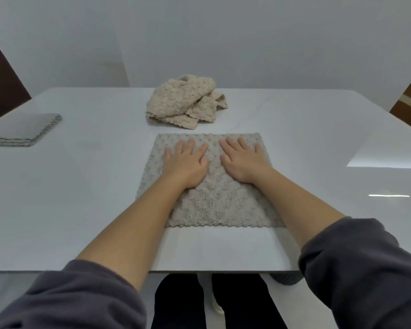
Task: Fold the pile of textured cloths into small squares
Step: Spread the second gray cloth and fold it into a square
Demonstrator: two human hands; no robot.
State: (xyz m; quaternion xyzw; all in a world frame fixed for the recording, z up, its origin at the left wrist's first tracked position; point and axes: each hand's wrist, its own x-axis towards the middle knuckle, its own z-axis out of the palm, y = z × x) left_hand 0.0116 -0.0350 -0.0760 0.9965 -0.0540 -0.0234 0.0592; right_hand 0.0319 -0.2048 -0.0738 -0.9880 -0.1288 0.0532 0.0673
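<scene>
Left edge, a folded cloth (22, 130); upper centre, the unfolded pile (185, 100). At centre, my left hand (186, 162) and right hand (243, 160) press flat, fingers straight and slightly spread, on the spread cloth (214, 205). I would smooth outward first, so folded corners meet squarely.

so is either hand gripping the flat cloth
No, the left hand and right hand lie flat with straight fingers on the flat cloth, pressing it to the table.

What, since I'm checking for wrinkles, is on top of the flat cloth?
The left hand and right hand rest flat on the cloth; the patches under them are hidden.
</scene>
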